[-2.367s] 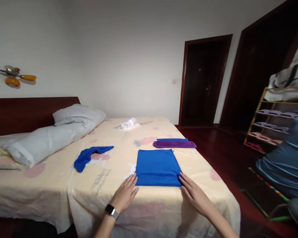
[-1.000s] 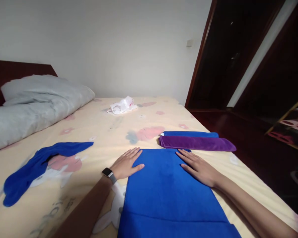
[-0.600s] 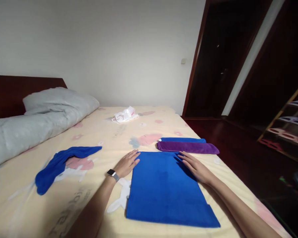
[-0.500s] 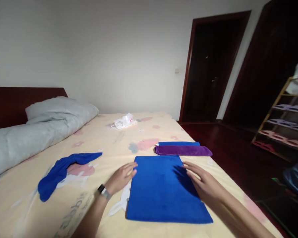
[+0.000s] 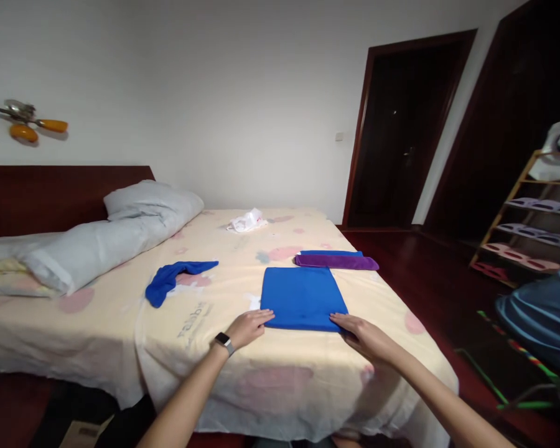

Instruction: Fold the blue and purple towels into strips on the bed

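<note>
A blue towel (image 5: 303, 295) lies flat on the bed, roughly square. My left hand (image 5: 247, 326), wearing a watch (image 5: 224, 342) on the wrist, rests its outstretched fingers on the towel's near left corner. On the near right corner lie the fingers of my right hand (image 5: 361, 333), also stretched out; its thumb is partly hidden below. Just beyond the towel sit a folded purple cloth (image 5: 336, 261) and a folded blue cloth (image 5: 331, 252) behind it. A crumpled blue cloth (image 5: 168, 280) is off to the left.
A white plastic bag (image 5: 247, 221) lies toward the far side of the bed (image 5: 242, 361). Along the headboard (image 5: 65, 193) is a rumpled grey quilt (image 5: 121, 242). On the right stand a shoe rack (image 5: 499, 218) and a dark blue draped item (image 5: 541, 311).
Both hands have moved from the towel's upper sides down to its near corners. The view has drawn back, so the bed's front edge now shows.
</note>
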Available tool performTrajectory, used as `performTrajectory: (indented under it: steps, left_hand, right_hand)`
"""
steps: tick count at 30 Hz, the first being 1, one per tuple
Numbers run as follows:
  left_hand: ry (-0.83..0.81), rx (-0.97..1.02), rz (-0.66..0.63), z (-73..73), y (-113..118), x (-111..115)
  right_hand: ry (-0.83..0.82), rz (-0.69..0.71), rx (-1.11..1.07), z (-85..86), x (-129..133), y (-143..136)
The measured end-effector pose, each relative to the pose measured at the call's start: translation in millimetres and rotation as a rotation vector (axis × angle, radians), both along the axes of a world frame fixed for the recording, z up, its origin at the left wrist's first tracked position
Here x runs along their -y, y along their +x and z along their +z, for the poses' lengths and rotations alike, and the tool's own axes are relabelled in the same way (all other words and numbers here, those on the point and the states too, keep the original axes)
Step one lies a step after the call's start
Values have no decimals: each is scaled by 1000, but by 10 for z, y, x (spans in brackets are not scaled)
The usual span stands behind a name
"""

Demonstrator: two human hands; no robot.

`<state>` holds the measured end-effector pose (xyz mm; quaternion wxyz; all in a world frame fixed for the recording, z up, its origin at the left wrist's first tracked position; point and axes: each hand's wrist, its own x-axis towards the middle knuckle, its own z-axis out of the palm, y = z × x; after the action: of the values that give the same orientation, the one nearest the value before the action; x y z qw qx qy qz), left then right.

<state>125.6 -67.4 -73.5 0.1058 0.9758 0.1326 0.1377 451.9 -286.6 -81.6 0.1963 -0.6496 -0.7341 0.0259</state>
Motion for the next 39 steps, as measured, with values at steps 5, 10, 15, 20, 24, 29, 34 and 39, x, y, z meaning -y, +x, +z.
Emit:
performTrajectory:
  steps: [5,10,15,20,24,29,34,39]
  left_hand:
    - [118,23,30,107,-69,106]
    - [75,86,15,84,-373,416]
    - [-196,197,109,-183,-525,603]
    - [-480,267,261,-201,-449,533]
    - [-496,280,372,-111,-323,476]
    - [-496,388,514,-173,-219,542]
    - [-479,523,570,-252,-199,671]
    - [-325,600,606,-184,-134,736]
  right_hand:
    - [82,-17,46,144,127,-115]
    - [138,-32,56,34,402,-128]
    - [114,-82,-172,-272,587,-135]
    - [91,-129,-426,-284,560,-120]
    - [119,-209,-572,-229,446,-110]
    - [215,-356,-543,-346,313,-75]
    - [210,-535,-477,-473,281,-97]
    - [221,-577,-241,-467,291,-179]
